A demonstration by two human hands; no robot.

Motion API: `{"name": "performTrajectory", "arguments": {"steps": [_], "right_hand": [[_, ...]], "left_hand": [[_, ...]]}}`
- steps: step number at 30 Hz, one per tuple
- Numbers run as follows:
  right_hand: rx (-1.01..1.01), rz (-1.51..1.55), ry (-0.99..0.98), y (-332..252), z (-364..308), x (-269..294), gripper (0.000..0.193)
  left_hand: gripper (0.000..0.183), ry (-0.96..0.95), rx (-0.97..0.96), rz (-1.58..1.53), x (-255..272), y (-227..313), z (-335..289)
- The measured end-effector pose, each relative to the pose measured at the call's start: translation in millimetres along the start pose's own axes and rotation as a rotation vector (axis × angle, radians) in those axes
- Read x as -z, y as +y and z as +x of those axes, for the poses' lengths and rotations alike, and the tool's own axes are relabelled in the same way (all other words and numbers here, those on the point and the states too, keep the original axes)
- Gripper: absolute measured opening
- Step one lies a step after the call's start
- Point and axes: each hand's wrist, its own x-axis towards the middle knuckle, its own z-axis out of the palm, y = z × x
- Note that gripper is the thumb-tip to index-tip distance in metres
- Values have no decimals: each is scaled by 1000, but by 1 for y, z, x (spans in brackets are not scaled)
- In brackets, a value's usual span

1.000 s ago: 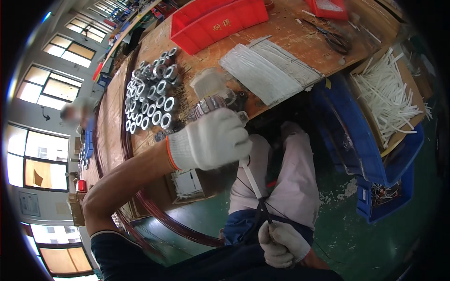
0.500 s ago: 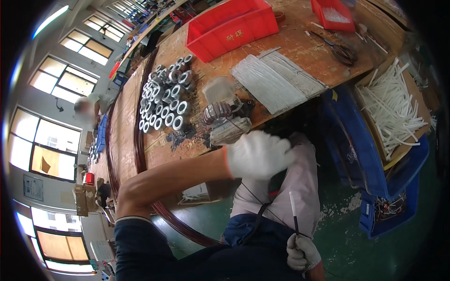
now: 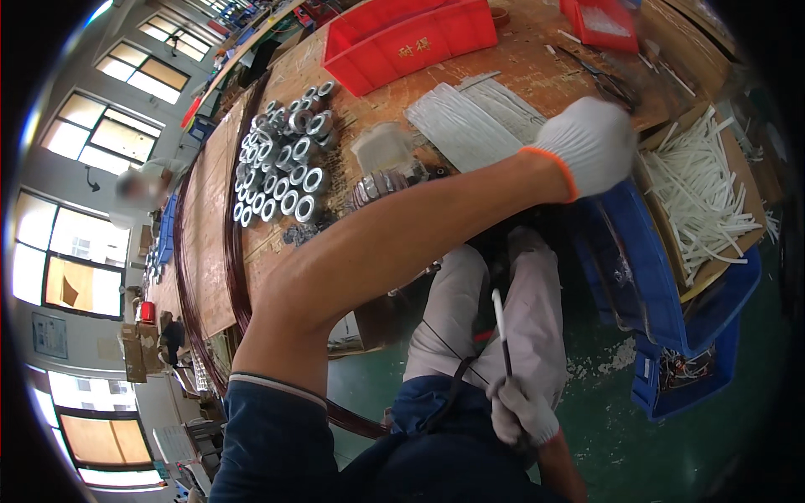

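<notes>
One white tube [image 3: 498, 312] | pinched in right hand [image 3: 520, 412] grip | upright

Factory workshop: workbench [image 3: 251, 168], parts bins [image 3: 402, 42].

Two white-gloved hands: left hand [image 3: 591, 142] upper right of frame, right hand [image 3: 520, 412] lower centre. One thin white tube with a dark end [image 3: 501, 323] in the right hand's fingers. Two red plastic bins: large one [image 3: 402, 42] top centre, small one [image 3: 599, 21] top right. Two blue plastic crates: one [image 3: 629, 268] right of centre, one [image 3: 696, 377] lower right. One cardboard box of white tubes [image 3: 700, 180] at right, too many tubes to count. Shiny round metal rings [image 3: 281, 163] upper left on the wooden counter [image 3: 218, 176], roughly thirty, exact count unclear. Two flat bundles of grey-white strips [image 3: 474, 117] top centre. One pair of scissors [image 3: 608, 80] top right.
</notes>
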Motion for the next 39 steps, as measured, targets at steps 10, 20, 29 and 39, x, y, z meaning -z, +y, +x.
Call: {"name": "performTrajectory", "arguments": {"steps": [10,20,29,39], "right_hand": [[466,191,11,-44,167,-45,27],[558,309,-184,-37,223,-117,10],[724,184,-86,-42,221,-118,10],[826,-1026,268,-133,151,-62,21]], "left_hand": [[71,-67,-92,35,98,-6,-60],[78,73,-506,282,232,-45,-62],[66,-254,286,294,168,-72,-185],[54,-131,255,273,168,-85,-208]]}}
